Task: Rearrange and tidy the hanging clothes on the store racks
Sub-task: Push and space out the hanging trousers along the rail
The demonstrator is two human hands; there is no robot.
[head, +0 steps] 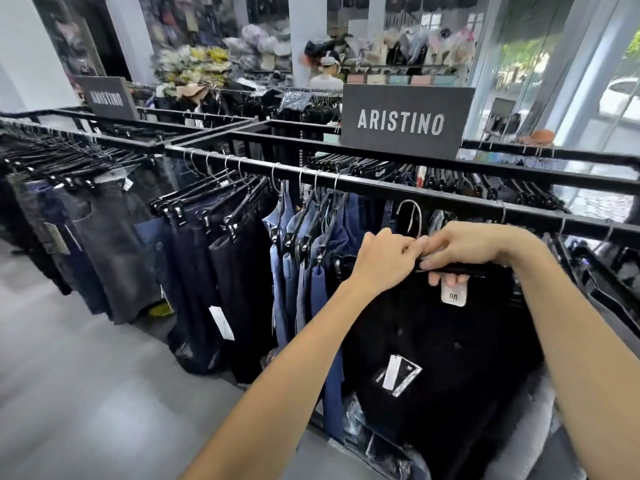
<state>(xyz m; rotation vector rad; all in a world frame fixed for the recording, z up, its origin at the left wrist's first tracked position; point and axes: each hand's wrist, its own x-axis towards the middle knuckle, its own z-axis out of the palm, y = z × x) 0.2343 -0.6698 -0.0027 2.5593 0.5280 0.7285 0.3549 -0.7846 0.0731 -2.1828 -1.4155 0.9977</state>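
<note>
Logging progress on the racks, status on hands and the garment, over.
Left hand and right hand both grip black hanger. Black garment off the rail, hook free. Nothing blocking.

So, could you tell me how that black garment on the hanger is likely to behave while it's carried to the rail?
The black garment will probably hang limp, since only the hanger shapes its top edge. Both the left hand and right hand grip it, suggesting some weight. Its tags may swing.
</note>
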